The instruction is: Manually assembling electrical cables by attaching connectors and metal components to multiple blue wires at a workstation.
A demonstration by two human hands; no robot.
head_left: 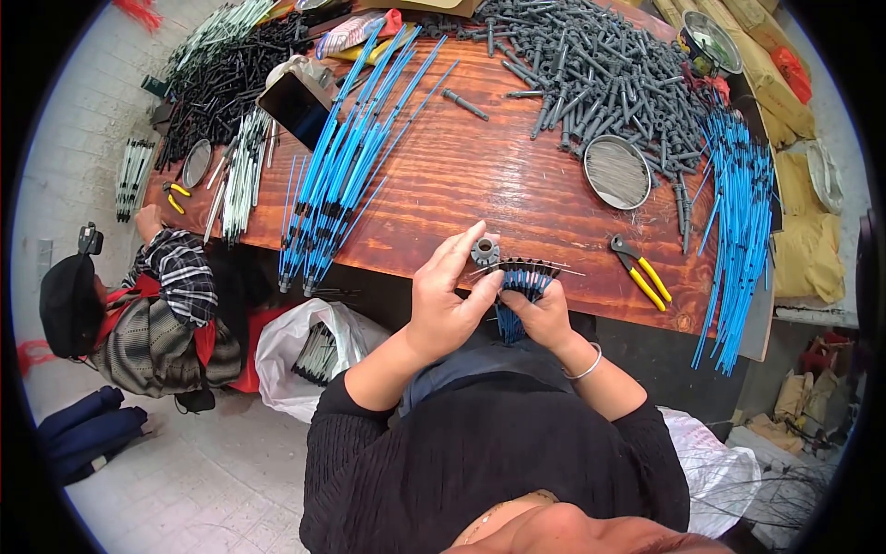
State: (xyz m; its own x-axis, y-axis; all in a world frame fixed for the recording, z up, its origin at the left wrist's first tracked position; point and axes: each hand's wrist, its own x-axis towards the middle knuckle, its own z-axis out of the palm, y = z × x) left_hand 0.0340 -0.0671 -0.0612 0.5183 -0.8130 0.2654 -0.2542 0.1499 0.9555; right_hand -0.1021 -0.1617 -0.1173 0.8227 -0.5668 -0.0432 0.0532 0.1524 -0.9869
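My right hand (pixel 544 316) is closed around a bundle of blue rods (pixel 510 325), whose black ends (pixel 531 266) fan out above the fingers. A thin metal wire (pixel 570 271) runs across those ends. Beside it my left hand (pixel 443 288) has its fingers stretched out and the thumb apart, with the thumb tip close to the black ends. A grey ribbed plastic tube (pixel 484 250) shows end-on in the gap between left thumb and fingers; whether the hand touches it is hard to see.
On the wooden table (pixel 425 198) lie a heap of grey plastic tubes (pixel 591 74), bundled blue rods (pixel 346 175), more blue rods (pixel 738 212), a dish of thin pins (pixel 616 173), yellow-handled pliers (pixel 641 274) and a phone (pixel 295 106). Another person (pixel 152 314) sits at the left.
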